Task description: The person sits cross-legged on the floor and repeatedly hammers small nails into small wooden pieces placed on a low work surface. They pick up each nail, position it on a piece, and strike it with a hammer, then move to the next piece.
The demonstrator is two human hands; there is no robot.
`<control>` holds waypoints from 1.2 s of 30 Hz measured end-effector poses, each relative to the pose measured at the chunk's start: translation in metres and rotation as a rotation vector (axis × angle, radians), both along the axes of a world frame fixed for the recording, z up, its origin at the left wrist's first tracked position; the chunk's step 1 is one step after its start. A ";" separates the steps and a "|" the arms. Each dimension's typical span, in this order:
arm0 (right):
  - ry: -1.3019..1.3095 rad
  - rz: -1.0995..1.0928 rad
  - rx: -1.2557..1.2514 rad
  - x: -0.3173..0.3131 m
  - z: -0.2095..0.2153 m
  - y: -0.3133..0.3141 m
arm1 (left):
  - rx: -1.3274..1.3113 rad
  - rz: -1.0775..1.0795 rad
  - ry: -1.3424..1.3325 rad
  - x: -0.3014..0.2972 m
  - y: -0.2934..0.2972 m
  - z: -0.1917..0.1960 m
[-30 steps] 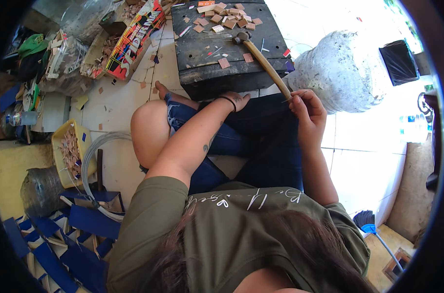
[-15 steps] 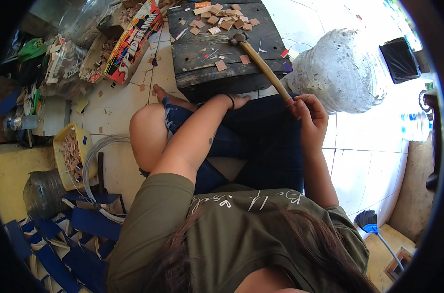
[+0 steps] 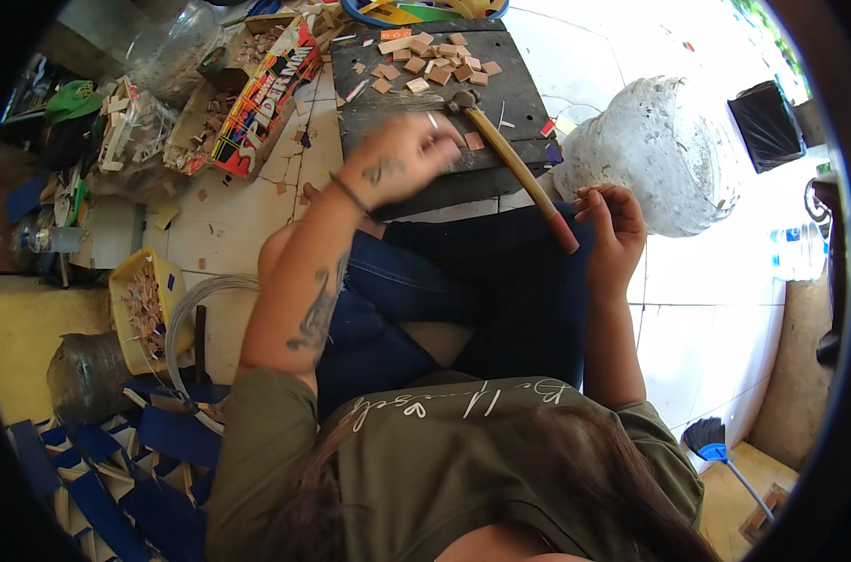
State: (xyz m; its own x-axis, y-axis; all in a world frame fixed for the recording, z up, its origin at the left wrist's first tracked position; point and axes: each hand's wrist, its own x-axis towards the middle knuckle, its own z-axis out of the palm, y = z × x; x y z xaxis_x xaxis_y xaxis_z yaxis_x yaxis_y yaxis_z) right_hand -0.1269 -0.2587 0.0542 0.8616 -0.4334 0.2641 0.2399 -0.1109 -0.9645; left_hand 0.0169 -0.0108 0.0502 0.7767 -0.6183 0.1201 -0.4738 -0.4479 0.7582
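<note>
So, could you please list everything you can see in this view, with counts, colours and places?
Work block: one, dark wood, top centre on the floor.
Small wooden pieces: many, tan, scattered on the block's far end.
Hammer: one, wooden handle, head on the block, handle end by the right hand.
Sack: one, white, right of the block.
Yellow tub: one, holds wood bits, left.
Broom: one, blue, lower right.
Blue strips: many, lower left.
Left hand: raised over the block, blurred.
Right hand: on the lap, fingers curled.
</note>
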 end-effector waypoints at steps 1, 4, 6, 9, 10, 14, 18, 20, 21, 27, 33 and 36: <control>-0.018 0.028 0.007 0.000 0.001 0.001 | 0.115 0.127 -0.297 0.021 0.003 0.005; -0.012 0.049 0.019 -0.002 0.004 0.005 | 0.180 0.132 -0.674 0.071 -0.004 0.001; 0.023 0.054 0.009 -0.006 0.004 0.006 | 0.233 0.086 -0.807 0.092 -0.011 -0.007; 0.013 0.027 -0.072 -0.007 0.002 0.003 | 0.375 0.025 -0.918 0.107 -0.022 -0.016; -0.001 0.038 -0.069 -0.007 0.001 0.001 | 0.410 -0.001 -0.913 0.109 -0.025 -0.016; -0.012 0.036 -0.026 -0.005 -0.003 -0.004 | 0.322 -0.001 -0.973 0.106 -0.028 -0.006; -0.006 0.001 -0.076 -0.001 -0.003 -0.002 | 0.034 0.126 -0.500 0.075 -0.022 0.001; 0.005 0.052 -0.035 0.004 -0.001 0.003 | -0.238 0.216 -0.287 0.041 -0.014 -0.007; 0.023 0.069 -0.009 0.007 0.000 0.006 | -0.290 0.244 -0.222 0.027 -0.010 -0.011; 0.234 0.268 -0.086 0.043 0.012 0.034 | -0.462 0.468 -0.094 -0.033 0.023 -0.036; 0.384 0.749 0.242 0.080 -0.004 0.082 | -0.622 0.665 0.056 -0.034 0.055 -0.049; 0.393 0.659 0.274 0.106 -0.016 0.100 | -0.657 0.613 -0.091 -0.029 0.052 -0.052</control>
